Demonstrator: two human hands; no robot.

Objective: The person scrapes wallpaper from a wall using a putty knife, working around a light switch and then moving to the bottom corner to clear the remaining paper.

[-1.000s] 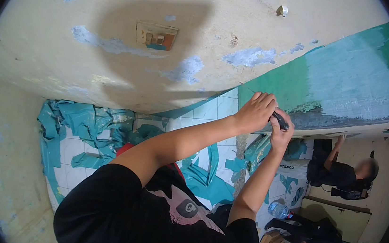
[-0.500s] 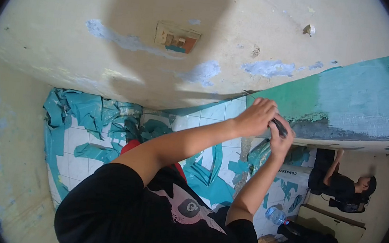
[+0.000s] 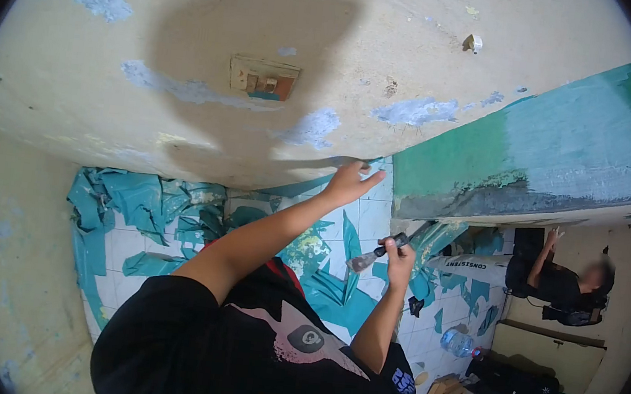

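Note:
My left hand (image 3: 352, 181) reaches up to the cream wall (image 3: 182, 144), fingers apart, its tips touching the lower edge of the wall beside a teal strip. It holds nothing that I can see. My right hand (image 3: 402, 254) is lower and to the right, shut on a scraper (image 3: 377, 254) with a black handle and a pale metal blade pointing left. The scraper hangs in the air, away from the wall. To the right is the green and teal painted wall section (image 3: 536, 151).
A switch plate (image 3: 260, 77) sits on the cream wall. Peeled teal sheets (image 3: 138, 201) lie on the white tile floor (image 3: 122, 242). Another person (image 3: 564, 285) works at the right. A water bottle (image 3: 454, 340), a printed sack (image 3: 477, 265) and a cardboard box (image 3: 443, 391) lie nearby.
Both hands were together on the scraper at the green wall's edge. Now my right hand has dropped away with the scraper, and my left hand has moved left to the cream wall.

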